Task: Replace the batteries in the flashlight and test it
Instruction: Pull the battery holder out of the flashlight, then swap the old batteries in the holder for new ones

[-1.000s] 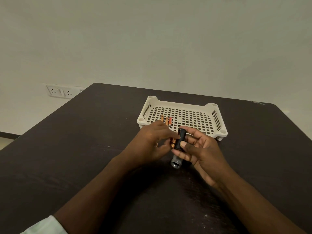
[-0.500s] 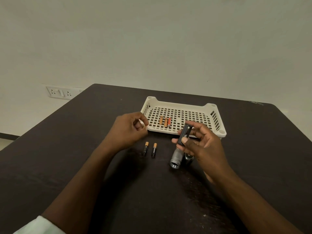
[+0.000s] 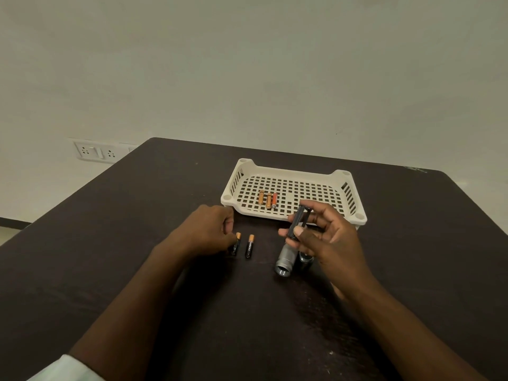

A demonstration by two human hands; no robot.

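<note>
My right hand [image 3: 327, 243] holds a black battery holder [image 3: 298, 221] tilted above the table, just in front of the tray. Below it lies the grey flashlight body [image 3: 286, 259], open end towards me, with its dark end cap [image 3: 306, 261] beside it. Two black batteries with orange tips lie side by side left of the flashlight. My left hand [image 3: 209, 229] rests on the table with its fingertips pinched on the left battery [image 3: 237, 242], partly covering it. The right battery [image 3: 249, 245] lies untouched.
A white perforated tray [image 3: 291, 171] stands behind the hands with three orange-toned batteries [image 3: 268, 199] in it. All of this is on a dark table [image 3: 137, 243]. A wall socket panel [image 3: 96, 152] sits beyond the table's left edge.
My left hand left the battery holder, swung left and came down onto the left battery. The right hand raised the holder slightly. The two black batteries came into sight on the table.
</note>
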